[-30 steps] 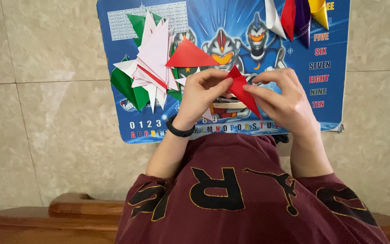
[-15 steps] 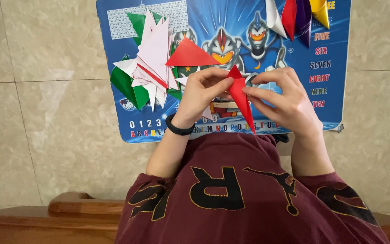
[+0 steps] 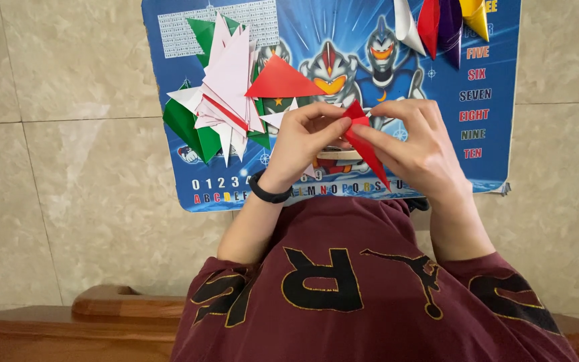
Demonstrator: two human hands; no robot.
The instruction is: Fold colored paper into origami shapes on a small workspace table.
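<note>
In the head view, both hands are pinching a red paper piece (image 3: pixel 363 137) over the near edge of a blue picture mat (image 3: pixel 330 27), which is lying on a tiled floor (image 3: pixel 68 188). The left hand (image 3: pixel 306 141), with a black wristband (image 3: pixel 267 193) on its wrist, is gripping the upper end of the paper, its grip narrow, thumb and fingertips closing on the fold. The right hand (image 3: pixel 417 144) is holding the same paper from the other side, fingers pressing together on it, while a long red point is sticking down towards the person's dark red shirt (image 3: pixel 356 288).

The paper is looking light, thin and easy to crease or tear; it seems best taken at the folded edges, where the layers are stiffer, not at the thin tip.

A heap of folded papers (image 3: pixel 222 100) in white, green and red is lying at the mat's left edge, just beside the left hand. More folded pieces (image 3: pixel 440 20) in white, red, purple and yellow are sitting at the far right corner. Bare mat is showing between the two groups, and open floor is lying on both sides. A wooden rail (image 3: pixel 102 315) is running along the bottom.
</note>
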